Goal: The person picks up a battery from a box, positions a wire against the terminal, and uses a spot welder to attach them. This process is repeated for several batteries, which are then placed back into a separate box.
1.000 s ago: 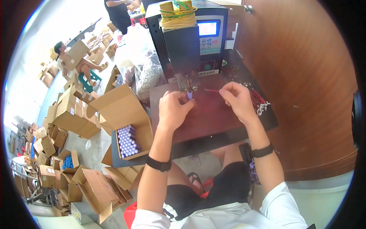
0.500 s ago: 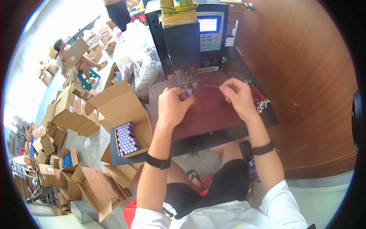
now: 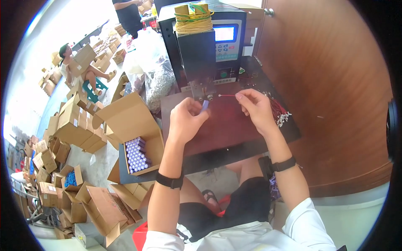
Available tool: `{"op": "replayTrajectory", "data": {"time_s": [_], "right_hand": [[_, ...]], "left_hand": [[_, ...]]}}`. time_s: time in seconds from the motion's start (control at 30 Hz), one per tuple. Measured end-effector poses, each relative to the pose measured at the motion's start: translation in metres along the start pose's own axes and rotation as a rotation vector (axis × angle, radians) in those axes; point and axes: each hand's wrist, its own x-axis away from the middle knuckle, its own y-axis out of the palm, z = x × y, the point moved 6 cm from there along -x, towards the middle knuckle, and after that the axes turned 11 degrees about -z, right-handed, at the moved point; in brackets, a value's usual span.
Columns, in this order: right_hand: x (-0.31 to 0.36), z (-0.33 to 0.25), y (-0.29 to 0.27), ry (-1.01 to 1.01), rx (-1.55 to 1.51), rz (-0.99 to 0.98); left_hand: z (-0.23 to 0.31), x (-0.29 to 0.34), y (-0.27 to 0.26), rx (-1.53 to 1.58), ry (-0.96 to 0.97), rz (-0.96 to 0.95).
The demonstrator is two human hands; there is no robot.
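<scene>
Just below the electrodes [image 3: 206, 97] of a spot welding machine [image 3: 196, 54], a purple cylindrical battery cell [image 3: 205, 105] is pinched between the thumb and fingers of my left hand [image 3: 186, 120]. The cell leans a little, and motion blurs it and the fingertips. To the right, my right hand [image 3: 256, 111] pinches a thin red wire [image 3: 228, 96]. Its pale free end points left toward the electrodes and stays apart from the cell. A bundle of red wires with white connectors [image 3: 283, 119] lies beside my right hand, partly behind it.
An open cardboard box [image 3: 155, 147] of purple cells stands left on the table [image 3: 217, 138]. Behind it are clear plastic bags [image 3: 157, 83] of small pale parts. A wooden door [image 3: 331, 96] borders the right. Cartons [image 3: 77, 125] cover the left floor; two people are farther back.
My left hand has drawn slightly left and down from the electrodes, and the cell has gone from upright to leaning. The wire's free end has shifted a little left.
</scene>
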Motion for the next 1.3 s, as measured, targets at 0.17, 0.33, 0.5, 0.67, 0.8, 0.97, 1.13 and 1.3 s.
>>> {"op": "replayTrajectory", "data": {"time_s": [0.17,0.33,0.5,0.67,0.8,0.97,1.13,1.3], "right_hand": [[-0.004,-0.004,0.011,-0.018,0.136,-0.111],[-0.013,-0.002,0.026,-0.014,0.210,-0.186],[-0.014,0.000,0.028,-0.032,0.158,-0.119],[-0.014,0.000,0.031,-0.040,0.181,-0.136],[-0.015,0.002,0.030,-0.043,0.163,-0.131],[-0.016,0.002,0.031,-0.056,0.169,-0.133],[-0.017,0.002,0.032,-0.050,0.195,-0.130],[-0.016,0.000,0.031,-0.040,0.210,-0.119]], "left_hand": [[0.000,-0.002,-0.004,0.021,0.090,0.128],[0.006,-0.004,-0.002,-0.169,0.133,0.113],[0.010,-0.006,0.003,-0.139,0.112,0.042],[0.008,-0.006,0.003,-0.265,0.140,0.022],[0.016,-0.004,0.006,-0.341,0.186,0.036],[0.017,-0.004,0.007,-0.350,0.168,0.026],[0.013,-0.005,0.005,-0.348,0.153,0.019],[0.011,-0.007,0.006,-0.337,0.214,0.044]]}}
